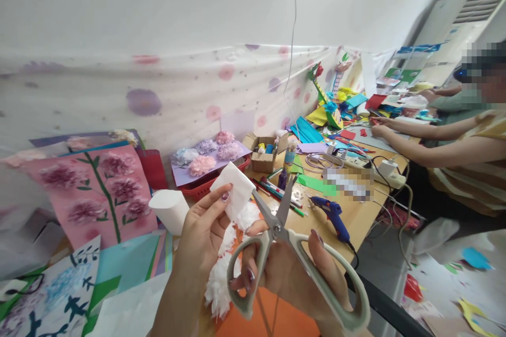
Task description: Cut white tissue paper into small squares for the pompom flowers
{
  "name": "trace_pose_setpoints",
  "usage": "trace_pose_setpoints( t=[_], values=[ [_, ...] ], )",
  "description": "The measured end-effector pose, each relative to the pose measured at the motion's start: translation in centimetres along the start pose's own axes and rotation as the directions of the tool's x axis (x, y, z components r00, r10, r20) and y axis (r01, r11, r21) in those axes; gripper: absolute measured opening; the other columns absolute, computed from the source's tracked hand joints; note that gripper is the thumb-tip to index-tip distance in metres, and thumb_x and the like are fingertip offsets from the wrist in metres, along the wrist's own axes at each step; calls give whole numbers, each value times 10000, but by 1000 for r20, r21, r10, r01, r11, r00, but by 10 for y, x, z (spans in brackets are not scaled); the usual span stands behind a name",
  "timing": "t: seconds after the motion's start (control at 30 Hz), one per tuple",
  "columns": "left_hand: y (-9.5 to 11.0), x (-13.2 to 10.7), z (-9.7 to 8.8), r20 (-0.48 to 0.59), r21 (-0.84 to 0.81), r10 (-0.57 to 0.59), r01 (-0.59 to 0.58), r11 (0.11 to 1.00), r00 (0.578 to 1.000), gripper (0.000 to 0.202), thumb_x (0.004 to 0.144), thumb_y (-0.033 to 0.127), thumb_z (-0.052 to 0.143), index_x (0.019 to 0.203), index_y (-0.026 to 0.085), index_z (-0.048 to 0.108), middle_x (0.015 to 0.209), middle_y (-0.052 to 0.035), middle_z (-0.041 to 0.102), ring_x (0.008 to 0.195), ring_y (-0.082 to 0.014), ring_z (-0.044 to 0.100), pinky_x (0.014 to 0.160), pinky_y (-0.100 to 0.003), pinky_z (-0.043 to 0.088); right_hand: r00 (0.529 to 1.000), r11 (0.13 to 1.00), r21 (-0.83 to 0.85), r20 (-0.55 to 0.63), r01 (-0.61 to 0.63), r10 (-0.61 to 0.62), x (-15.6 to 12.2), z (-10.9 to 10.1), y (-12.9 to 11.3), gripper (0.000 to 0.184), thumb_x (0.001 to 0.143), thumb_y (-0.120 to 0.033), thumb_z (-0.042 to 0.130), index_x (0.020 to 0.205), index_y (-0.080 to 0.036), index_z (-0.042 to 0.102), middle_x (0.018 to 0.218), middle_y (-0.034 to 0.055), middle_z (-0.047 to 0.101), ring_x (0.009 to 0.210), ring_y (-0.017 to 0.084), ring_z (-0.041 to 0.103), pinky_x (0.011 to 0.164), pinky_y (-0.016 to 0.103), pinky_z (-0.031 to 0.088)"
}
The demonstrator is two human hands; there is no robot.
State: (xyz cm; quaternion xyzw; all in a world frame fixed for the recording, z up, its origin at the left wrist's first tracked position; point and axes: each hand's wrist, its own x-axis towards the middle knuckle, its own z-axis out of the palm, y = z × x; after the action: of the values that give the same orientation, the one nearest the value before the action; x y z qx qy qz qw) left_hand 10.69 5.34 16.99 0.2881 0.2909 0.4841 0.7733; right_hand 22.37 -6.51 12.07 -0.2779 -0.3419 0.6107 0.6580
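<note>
My left hand [207, 224] pinches a folded piece of white tissue paper [233, 189] and holds it up above the table. In my right hand [284, 268] is a pair of scissors [278, 229] with pale grey-green handles, fingers through the loops. Its blades are spread apart, and the left blade's tip is at the paper's right edge. Below my hands, fluffy white paper flowers [219, 287] lie on an orange sheet [253, 321]. Just left of my left hand stands a white paper roll [168, 209].
A blue glue gun [332, 216] lies right of my hands. Behind are markers [286, 197], a cardboard box [266, 155] and a red basket [197, 187] under paper flowers. Pink flower artwork [98, 189] leans at left. A co-worker [466, 152] sits at right, hands on the table.
</note>
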Motion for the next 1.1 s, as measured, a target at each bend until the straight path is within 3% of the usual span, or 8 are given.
trace_pose_setpoints(
  t=[0.2,0.47,0.73,0.93,1.1],
  values=[
    [6,-2,-5,94,166,75,-90,982,993,266,474,151,937,707,170,811,686,-35,787,609,-119,714,597,-164,579,987,994,58,137,-94,85,0,10,-8,678,729,-822,523,1080,-261,668,805,102,699,912,340,716,808,505,574],
    [11,-5,-14,211,381,91,-168,909,973,180,534,153,916,674,191,810,621,-31,756,541,-128,667,518,-192,527,977,994,2,188,-106,104,1,16,-12,610,676,-808,642,939,-259,684,724,60,610,861,328,702,773,495,575],
    [12,-7,-18,228,465,235,-317,827,945,143,613,160,886,725,225,825,758,-50,801,692,-170,741,600,-192,585,964,999,8,262,-40,36,-4,-13,5,537,850,-704,565,1087,-227,631,817,71,662,868,277,708,799,451,578],
    [10,-14,-10,266,496,209,-319,807,941,143,611,120,867,715,210,827,649,-36,769,606,-153,717,549,-170,572,960,999,19,279,-27,21,-2,-5,-1,557,816,-733,579,1061,-236,640,803,66,651,852,285,699,799,452,581],
    [8,-16,-8,256,485,200,-305,820,946,164,610,117,869,732,219,829,711,-37,798,652,-159,744,574,-163,588,971,1000,23,240,-10,4,0,-1,-4,515,810,-722,606,1025,-255,640,760,45,624,780,257,681,718,405,592]
  ],
)
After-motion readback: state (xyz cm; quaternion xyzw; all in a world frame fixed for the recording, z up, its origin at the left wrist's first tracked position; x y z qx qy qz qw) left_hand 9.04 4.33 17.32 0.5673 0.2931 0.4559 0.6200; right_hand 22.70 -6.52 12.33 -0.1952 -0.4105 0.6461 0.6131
